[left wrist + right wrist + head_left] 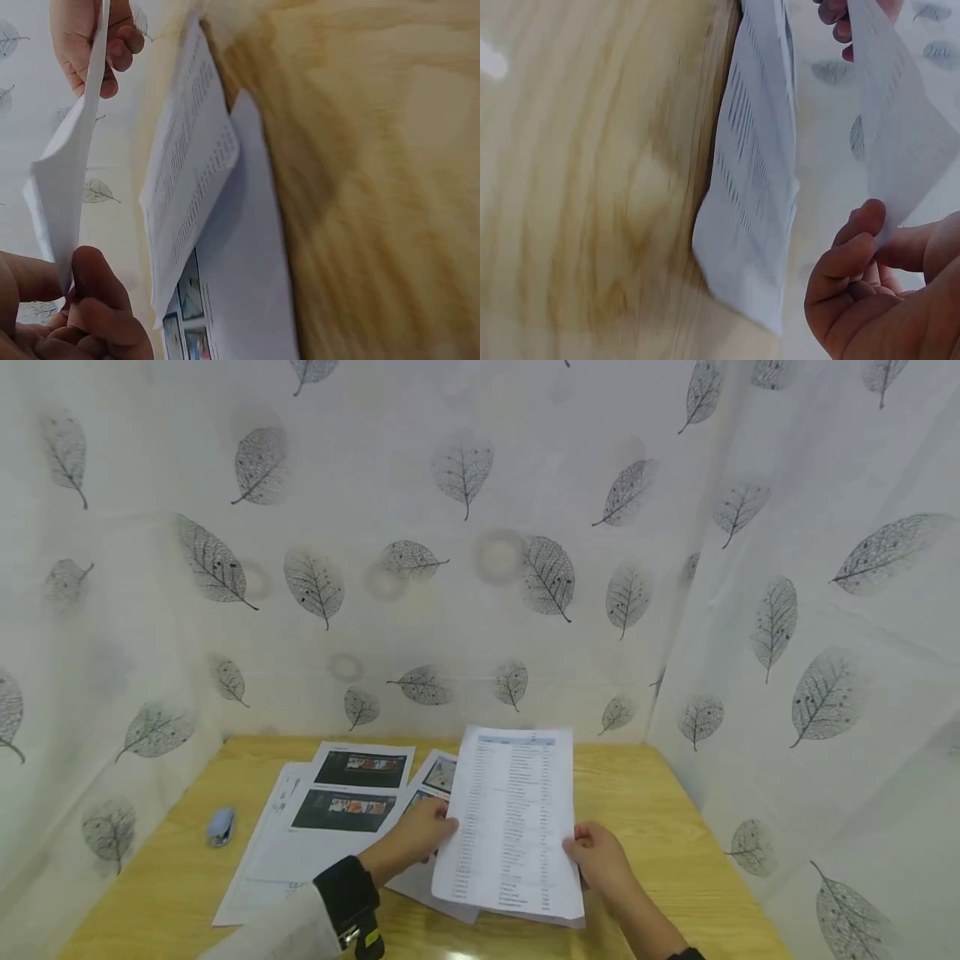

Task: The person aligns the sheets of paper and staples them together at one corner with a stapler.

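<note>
A white printed sheet [510, 827] with columns of small text and a blue header band is raised above the table. My left hand [420, 835] pinches its left edge between thumb and fingers. On the opposite edge my right hand [600, 856] pinches it the same way. Both wrist views show the sheet nearly edge-on, slightly bent between the two hands. Underneath, in the left wrist view, lies another text page [191, 157], partly covering a sheet with colour pictures [191, 292]. The right wrist view shows that lower text page [754, 172] with a curled edge.
Left of my hands, pages with dark printed pictures [352, 785] overlap other papers [251, 885]. A small light-blue stapler [221, 827] stands near the left side of the wooden table [645, 793]. Leaf-patterned curtains [465, 593] enclose the back and sides.
</note>
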A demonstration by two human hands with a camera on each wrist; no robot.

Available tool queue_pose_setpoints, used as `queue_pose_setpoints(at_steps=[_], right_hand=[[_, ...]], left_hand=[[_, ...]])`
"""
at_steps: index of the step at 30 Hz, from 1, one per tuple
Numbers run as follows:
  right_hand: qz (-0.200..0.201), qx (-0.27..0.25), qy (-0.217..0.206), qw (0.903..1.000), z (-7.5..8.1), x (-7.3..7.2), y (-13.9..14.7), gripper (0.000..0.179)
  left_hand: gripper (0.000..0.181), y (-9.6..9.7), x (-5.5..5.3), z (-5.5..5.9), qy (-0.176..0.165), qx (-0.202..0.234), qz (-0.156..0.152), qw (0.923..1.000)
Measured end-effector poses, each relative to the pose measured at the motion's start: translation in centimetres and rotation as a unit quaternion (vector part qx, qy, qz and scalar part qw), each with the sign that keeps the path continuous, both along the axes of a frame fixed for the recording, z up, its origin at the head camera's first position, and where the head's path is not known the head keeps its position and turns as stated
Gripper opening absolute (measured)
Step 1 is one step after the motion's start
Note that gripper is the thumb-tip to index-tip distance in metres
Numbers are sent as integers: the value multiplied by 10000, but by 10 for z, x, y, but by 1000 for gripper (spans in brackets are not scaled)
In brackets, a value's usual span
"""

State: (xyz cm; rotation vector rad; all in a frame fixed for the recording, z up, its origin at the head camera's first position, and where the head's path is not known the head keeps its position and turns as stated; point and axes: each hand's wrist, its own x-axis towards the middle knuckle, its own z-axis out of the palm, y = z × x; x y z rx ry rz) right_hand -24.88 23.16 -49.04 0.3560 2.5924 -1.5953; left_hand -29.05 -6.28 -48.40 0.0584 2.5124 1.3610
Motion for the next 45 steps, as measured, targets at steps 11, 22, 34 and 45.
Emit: queue_pose_setpoints(at_steps=[11, 22, 34, 45], right_hand=[[1528, 646, 557, 9846, 7, 41, -52, 16], [1855, 2732, 688, 9414, -12, 52, -74, 23], [2012, 3048, 36, 9309, -27, 51, -82, 24], [2090, 3552, 477, 9099, -26, 50, -77, 31]], left_hand=[[10, -66, 63, -3, 468, -1142, -41, 9923], [14, -70, 86, -11, 214, -2532, 6, 9672], [32, -62, 89, -21, 540, -3013, -55, 9520], [31, -54, 75, -19, 542, -3649, -491, 9282]])
